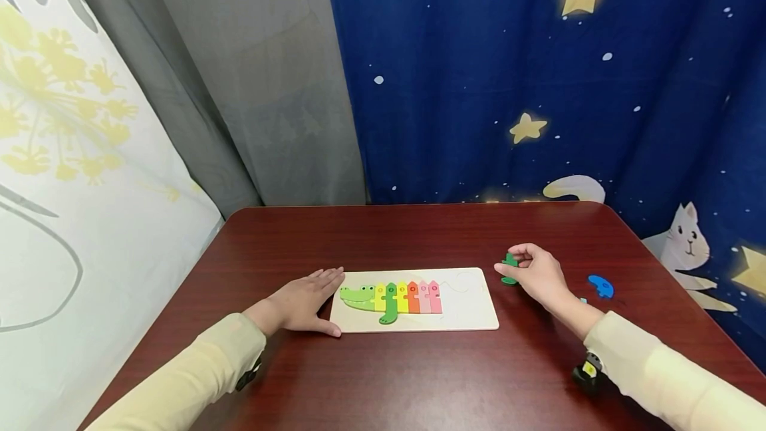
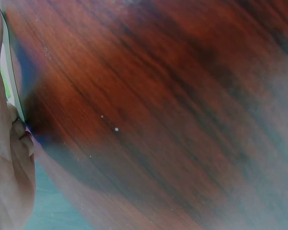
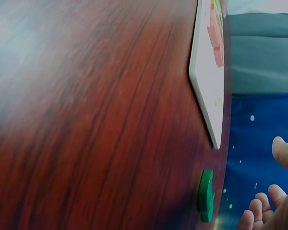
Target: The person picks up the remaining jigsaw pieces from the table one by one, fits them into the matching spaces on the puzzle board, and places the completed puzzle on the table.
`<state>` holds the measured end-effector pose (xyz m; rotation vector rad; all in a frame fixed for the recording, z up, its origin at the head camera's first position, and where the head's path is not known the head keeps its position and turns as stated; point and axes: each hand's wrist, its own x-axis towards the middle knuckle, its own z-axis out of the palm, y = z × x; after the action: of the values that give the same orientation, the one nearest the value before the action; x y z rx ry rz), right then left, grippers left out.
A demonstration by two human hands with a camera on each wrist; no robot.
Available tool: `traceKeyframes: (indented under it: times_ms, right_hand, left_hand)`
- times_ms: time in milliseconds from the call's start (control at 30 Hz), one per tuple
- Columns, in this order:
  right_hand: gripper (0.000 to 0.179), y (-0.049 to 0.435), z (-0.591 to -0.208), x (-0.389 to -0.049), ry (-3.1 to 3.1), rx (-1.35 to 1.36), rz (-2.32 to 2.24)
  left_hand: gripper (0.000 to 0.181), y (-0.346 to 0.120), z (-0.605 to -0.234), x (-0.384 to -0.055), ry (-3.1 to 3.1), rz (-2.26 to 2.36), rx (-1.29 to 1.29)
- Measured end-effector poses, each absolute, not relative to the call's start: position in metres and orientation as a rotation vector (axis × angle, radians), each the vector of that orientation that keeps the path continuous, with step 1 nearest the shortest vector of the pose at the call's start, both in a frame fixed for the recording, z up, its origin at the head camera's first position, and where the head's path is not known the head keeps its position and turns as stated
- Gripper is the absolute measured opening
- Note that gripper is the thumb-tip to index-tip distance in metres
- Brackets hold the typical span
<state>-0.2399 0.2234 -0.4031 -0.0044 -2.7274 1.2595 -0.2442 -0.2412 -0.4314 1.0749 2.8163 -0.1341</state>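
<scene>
Dark red-brown wood makes the big table (image 1: 431,378), with a straight far edge, round far corners and sides that slant outward toward the person. Behind it hangs a blue curtain (image 1: 455,85) with yellow stars and a white cat, next to a grey curtain (image 1: 269,85) and a white cloth (image 1: 108,185) with yellow flowers. Two pale yellow sleeves, a left sleeve (image 1: 191,374) and a right sleeve (image 1: 670,371), reach in from the near side. A thin, pale board (image 1: 469,318) lies flat near the middle, well in from the table's edges. Wide strips of shiny wood show behind the board and in front of it, and there is more wood on both sides. The left hand (image 1: 299,301) rests at the board's left end, fingers long and straight, thumb at the near corner; it presses flat and does not grab. The right hand (image 1: 541,277) is just past the board's other end. Its thumb and fingers are apart and a little bent, like a loose claw over a green piece (image 3: 206,195). The right wrist view shows a gap between hand and piece, so the fingers are not squeezing it. On the board sits a crocodile puzzle (image 1: 390,298) with a green head and yellow, green, orange and pink parts. The green piece lies on the wood, near the board's right edge. Farther right is a blue piece (image 1: 601,286), and beside it a tiny light-blue bit (image 1: 583,300) peeks out by the right arm.
</scene>
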Motion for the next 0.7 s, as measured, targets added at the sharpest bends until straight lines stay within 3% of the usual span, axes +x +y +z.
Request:
traceKeyframes:
  times_ms: [700]
  right_hand:
    - [0.063,0.235,-0.425,-0.234,-2.822,-0.084,1.238]
  left_hand:
    - [0.118,-0.240,-0.432,-0.244,2.836,-0.132,1.061]
